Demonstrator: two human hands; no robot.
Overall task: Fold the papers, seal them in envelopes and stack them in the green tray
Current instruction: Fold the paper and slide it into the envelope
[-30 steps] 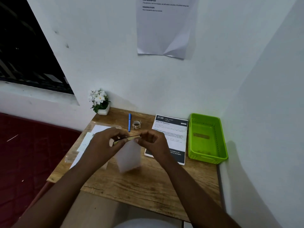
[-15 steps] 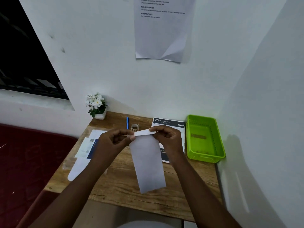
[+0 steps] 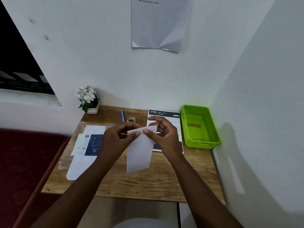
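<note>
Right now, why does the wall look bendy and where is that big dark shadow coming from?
Head view: the wide-angle lens curves the walls near the picture's edges; the room is dim, with a soft shadow on the right wall beside the green tray; the white envelope held up by both hands looks slightly blurred, and the small print on the wall notice is too soft to read.

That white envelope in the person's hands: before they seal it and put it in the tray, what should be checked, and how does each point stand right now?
1. Both hands hold the envelope: ok, left hand and right hand pinch its top edge.
2. Folded paper inside: cannot tell.
3. Flap closed and sealed: cannot tell, fingers cover the top.
4. Tape roll within reach: ok, it sits on the desk behind the hands.
5. Green tray has room: ok, only one small flat thing lies in it.
6. Desk space below to press on: ok.
</note>
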